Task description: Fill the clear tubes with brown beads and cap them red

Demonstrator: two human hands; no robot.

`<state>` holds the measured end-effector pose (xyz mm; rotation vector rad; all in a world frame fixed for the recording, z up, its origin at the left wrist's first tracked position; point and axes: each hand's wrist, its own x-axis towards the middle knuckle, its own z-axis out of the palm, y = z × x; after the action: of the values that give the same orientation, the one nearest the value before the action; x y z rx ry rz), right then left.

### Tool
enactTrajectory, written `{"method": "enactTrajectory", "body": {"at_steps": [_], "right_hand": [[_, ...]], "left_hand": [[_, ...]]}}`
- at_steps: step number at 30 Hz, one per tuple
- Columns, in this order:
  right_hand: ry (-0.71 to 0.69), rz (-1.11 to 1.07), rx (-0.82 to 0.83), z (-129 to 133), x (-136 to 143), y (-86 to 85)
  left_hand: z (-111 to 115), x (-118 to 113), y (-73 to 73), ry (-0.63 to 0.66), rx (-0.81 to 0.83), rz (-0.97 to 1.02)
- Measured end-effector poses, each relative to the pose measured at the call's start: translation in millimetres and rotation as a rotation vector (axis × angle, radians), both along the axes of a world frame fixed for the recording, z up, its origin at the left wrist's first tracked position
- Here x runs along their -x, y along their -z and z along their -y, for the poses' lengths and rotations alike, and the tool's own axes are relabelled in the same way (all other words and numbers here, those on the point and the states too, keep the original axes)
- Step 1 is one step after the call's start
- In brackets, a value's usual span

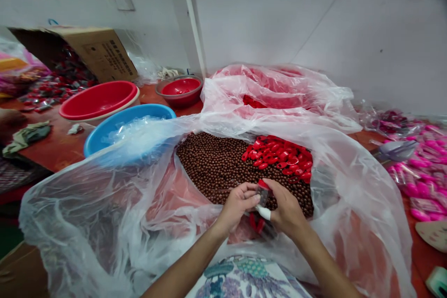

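Observation:
Between my left hand (pixel 238 205) and my right hand (pixel 288 209), the fingers of both pinch a small clear container with a red top (pixel 263 186). Something white (pixel 264 213) covers or sits at my right thumb; I cannot tell which. Just beyond my hands lies a wide heap of small brown balls (pixel 209 165) in a large clear plastic bag (pixel 104 209) spread open. Glossy red oval plastic pieces (pixel 279 154) are piled on the balls at the right. Below my hands are more red parts (pixel 256 222), partly hidden.
A blue basin (pixel 92 142), a red basin (pixel 101 100) and a smaller bowl (pixel 179 98) stand at left. Behind them a cardboard box (pixel 111 58) lies tipped among red-topped packs. Another plastic bag (pixel 335 98) holds red pieces at the back. Pink items (pixel 422 186) crowd the right.

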<state>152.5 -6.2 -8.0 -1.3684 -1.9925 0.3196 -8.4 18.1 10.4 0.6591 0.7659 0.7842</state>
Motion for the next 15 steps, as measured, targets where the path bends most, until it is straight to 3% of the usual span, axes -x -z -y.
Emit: {"method": "enactTrajectory", "body": {"at_steps": [4, 8, 13, 15], "right_hand": [[-0.047, -0.015, 0.058, 2.2, 6.6, -7.0], [-0.115, -0.095, 0.196, 8.1, 10.6, -11.0], [0.129, -0.406, 0.473, 13.1, -3.9, 1.4], [0.161, -0.473, 0.522, 12.1, -8.7, 5.7]], "left_hand": [[3.8, -11.9, -1.4, -0.105, 0.035, 0.072], [7.1, -16.7, -1.0, -0.129, 0.082, 0.007], [2.0, -6.4, -6.7, -0.115, 0.171, 0.03], [0.1, -4.7, -8.2, -0.064, 0.207, 0.052]]}}
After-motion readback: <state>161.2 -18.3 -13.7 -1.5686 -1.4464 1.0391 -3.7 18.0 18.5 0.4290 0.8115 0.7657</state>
